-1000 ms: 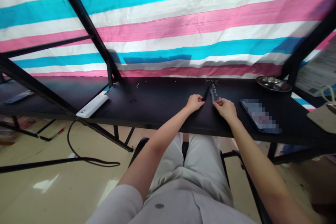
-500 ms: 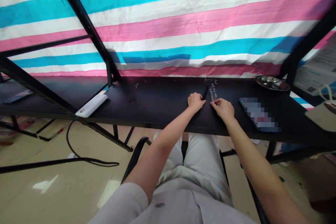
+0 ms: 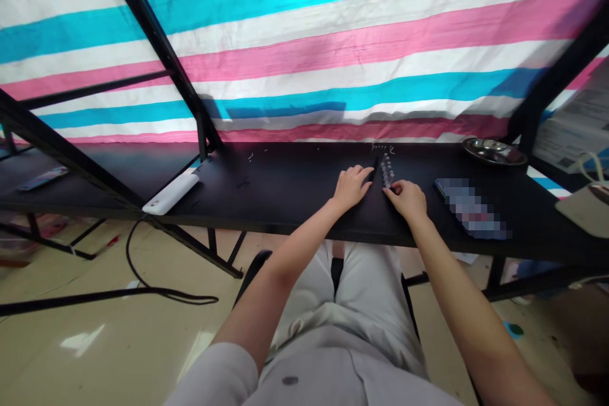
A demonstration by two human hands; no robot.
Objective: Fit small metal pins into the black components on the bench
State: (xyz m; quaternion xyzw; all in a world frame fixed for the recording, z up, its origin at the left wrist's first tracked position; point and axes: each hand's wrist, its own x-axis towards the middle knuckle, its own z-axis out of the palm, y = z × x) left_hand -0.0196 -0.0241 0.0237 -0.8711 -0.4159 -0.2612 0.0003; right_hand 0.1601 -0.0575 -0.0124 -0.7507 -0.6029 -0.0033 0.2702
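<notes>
At left, a smooth white oblong block (image 3: 171, 195) is seen. Right of centre, the fingers of the left hand (image 3: 351, 186) are loosely parted at a slim black piece (image 3: 375, 166); whether it is gripped cannot be told. A clear knobbly strip (image 3: 384, 167) is pinched at its lower end by the right hand (image 3: 409, 198).

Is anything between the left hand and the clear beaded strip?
Yes: a slim black item lies between the left hand and the clear beaded strip, next to the hand. Nothing visible stands between the strip's near end and the right hand.
</notes>
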